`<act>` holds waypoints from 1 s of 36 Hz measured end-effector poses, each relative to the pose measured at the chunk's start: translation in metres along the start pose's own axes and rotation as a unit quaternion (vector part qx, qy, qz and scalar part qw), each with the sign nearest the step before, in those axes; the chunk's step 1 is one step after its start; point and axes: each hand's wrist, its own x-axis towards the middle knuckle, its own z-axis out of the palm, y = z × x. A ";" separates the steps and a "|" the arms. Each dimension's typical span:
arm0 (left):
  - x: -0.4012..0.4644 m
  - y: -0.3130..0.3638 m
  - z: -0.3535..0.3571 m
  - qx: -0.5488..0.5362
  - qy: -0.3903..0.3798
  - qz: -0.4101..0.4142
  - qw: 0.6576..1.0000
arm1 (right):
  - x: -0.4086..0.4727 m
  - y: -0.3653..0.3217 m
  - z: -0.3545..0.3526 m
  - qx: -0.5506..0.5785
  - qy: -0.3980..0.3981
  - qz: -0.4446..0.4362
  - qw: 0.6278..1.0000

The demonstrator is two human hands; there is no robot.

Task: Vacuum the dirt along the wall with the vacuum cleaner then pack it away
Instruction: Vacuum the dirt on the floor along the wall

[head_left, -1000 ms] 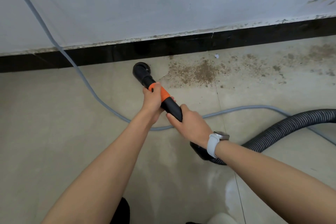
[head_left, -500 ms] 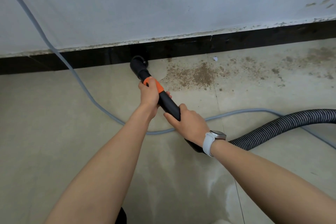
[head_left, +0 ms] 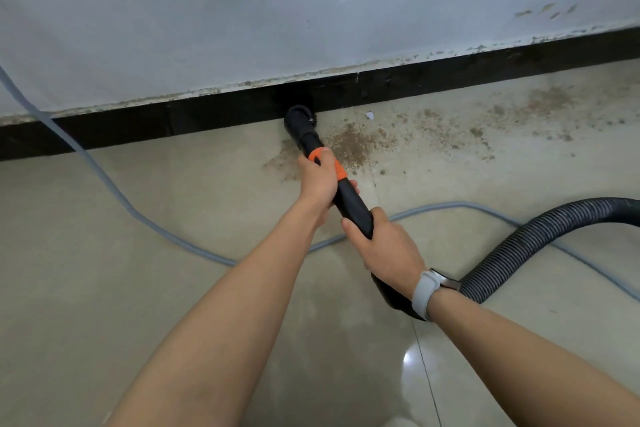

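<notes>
Here I have both hands wrapped around the rigid vacuum wand (head_left: 349, 199): left hand (head_left: 317, 180) at the orange collar, right hand (head_left: 384, 246) nearer. Its brush head (head_left: 300, 118) touches the far skirting, left of the dirt (head_left: 353, 144). It looks light; the ribbed hose (head_left: 540, 246) probably drags.

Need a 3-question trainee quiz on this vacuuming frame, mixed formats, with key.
1. True or false: the brush head is at the black skirting board.
2. Which hand grips the wand over its orange band? A) left hand B) right hand C) neither
3. Fill in: the main dirt patch lies to the ____ of the brush head in the picture.

Key: 1 true. 2 A; the right hand holds the wand lower down, near the ribbed hose. 3 right.
</notes>
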 end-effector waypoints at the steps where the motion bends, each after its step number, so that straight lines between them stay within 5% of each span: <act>1: 0.000 0.000 0.005 0.003 -0.005 -0.003 1.000 | 0.000 0.003 -0.002 0.006 0.004 0.007 1.000; 21: -0.002 0.002 0.044 0.046 -0.060 -0.026 0.997 | -0.003 0.023 -0.015 0.055 0.060 0.062 0.995; 36: -0.044 -0.018 -0.053 -0.015 0.127 0.001 0.992 | -0.044 -0.021 0.010 0.019 -0.112 -0.049 0.992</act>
